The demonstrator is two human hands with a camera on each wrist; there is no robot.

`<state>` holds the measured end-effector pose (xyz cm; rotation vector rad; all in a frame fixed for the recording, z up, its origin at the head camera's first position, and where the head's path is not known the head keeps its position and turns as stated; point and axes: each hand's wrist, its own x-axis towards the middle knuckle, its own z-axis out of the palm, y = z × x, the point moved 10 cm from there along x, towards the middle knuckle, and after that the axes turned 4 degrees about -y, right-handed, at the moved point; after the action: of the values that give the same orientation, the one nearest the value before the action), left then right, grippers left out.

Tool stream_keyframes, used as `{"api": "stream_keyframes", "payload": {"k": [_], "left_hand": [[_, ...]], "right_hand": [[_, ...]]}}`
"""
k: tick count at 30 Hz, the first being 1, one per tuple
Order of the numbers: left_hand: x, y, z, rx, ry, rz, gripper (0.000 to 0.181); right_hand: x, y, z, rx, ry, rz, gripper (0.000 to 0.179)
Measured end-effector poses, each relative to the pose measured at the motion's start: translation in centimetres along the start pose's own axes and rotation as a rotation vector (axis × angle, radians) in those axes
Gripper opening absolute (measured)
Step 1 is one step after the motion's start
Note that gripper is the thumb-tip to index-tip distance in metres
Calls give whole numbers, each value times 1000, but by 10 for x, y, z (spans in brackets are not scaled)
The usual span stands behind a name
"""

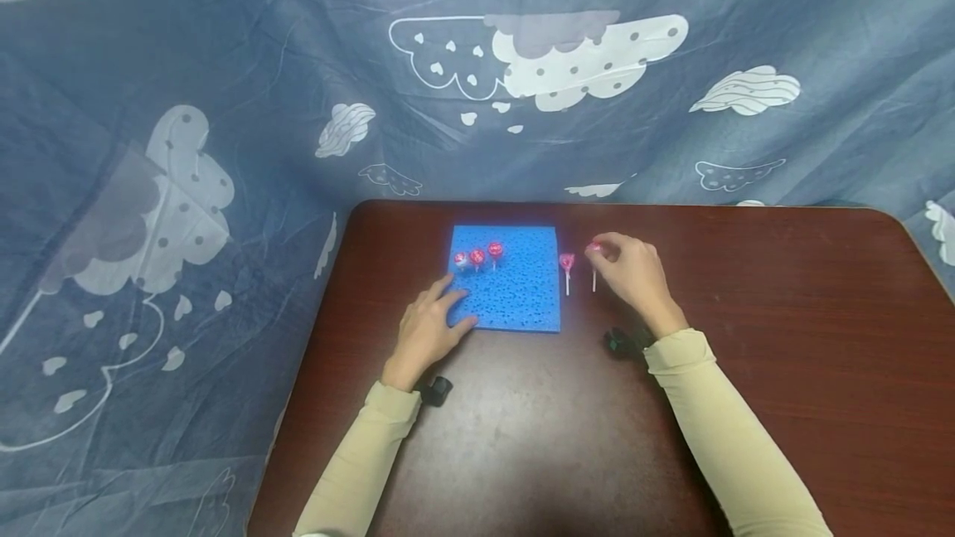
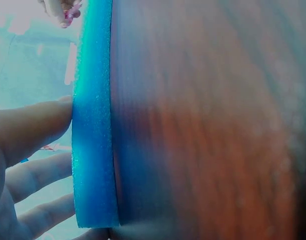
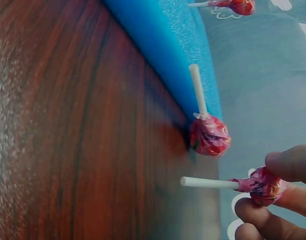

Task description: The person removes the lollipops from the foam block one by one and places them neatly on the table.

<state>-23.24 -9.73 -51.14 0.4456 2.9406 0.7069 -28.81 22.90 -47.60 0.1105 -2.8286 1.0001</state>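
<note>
My left hand (image 1: 429, 326) rests with fingers spread at the near left corner of a blue foam block (image 1: 515, 305). In the left wrist view the thumb (image 2: 40, 122) lies along the block's upper edge. Three red-wrapped lollipops (image 1: 477, 257) stand upright in a short row, sticks down, toward the block's far left. Beyond its right side, my right hand (image 1: 634, 273) pinches another lollipop (image 3: 265, 186) by its pink-red wrapped head, the white stick pointing away from the fingers. Between that hand and the block, one more lollipop (image 1: 567, 260) lies on the table with its stick toward me.
The dark brown wooden table (image 1: 783, 338) reaches far to the right. Behind it and at the left hangs a blue-grey curtain (image 1: 522, 147) with white cloud prints. Small black devices (image 1: 436, 391) are worn at both wrists.
</note>
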Motion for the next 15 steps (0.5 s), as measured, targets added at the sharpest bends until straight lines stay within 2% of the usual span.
{"api": "stream_keyframes", "payload": {"k": [9, 15], "left_hand": [[0, -1, 2, -10, -22, -5, 54], [-2, -2, 2, -3, -7, 1, 54]], "right_hand": [[0, 5, 16, -67, -74, 26, 26], [-1, 3, 23, -82, -99, 23, 27]]}}
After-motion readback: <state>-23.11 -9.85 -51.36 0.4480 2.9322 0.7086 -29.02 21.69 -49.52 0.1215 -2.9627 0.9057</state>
